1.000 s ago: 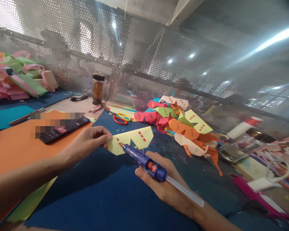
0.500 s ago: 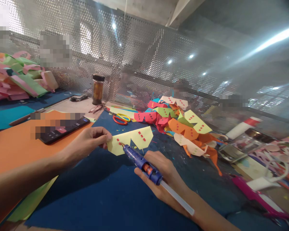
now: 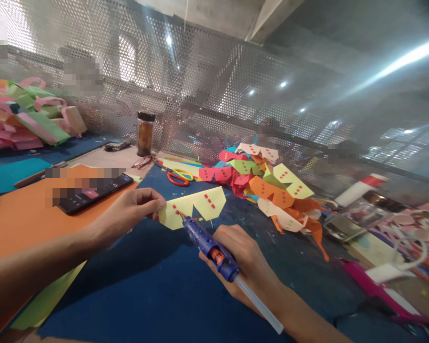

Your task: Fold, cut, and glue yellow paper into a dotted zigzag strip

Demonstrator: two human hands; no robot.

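Observation:
Between thumb and fingers, my left hand (image 3: 145,204) pinches the left end of a pale yellow paper cutout (image 3: 173,219), notched in its lower edge and dotted with small red squares. My right hand (image 3: 245,257) is wrapped round a blue glue gun (image 3: 210,247), from whose back a clear glue stick (image 3: 259,302) sticks out. The gun's nozzle points at the red squares on the cutout's left half; whether it touches the paper I cannot tell. Small paper scraps lie beside the cutout on the dark blue sheet (image 3: 139,290).
Scissors (image 3: 180,177) with red and yellow handles lie behind the cutout. Similar coloured cutouts (image 3: 268,188) are heaped to the right, near a pink tool (image 3: 382,290). At left are a phone (image 3: 96,193) on orange paper (image 3: 17,228), a lidded jar (image 3: 145,133) and folded paper pieces (image 3: 39,112).
The glue gun has shifted slightly, its rear end swinging down and to the left. My left hand and the cutout have stayed almost still.

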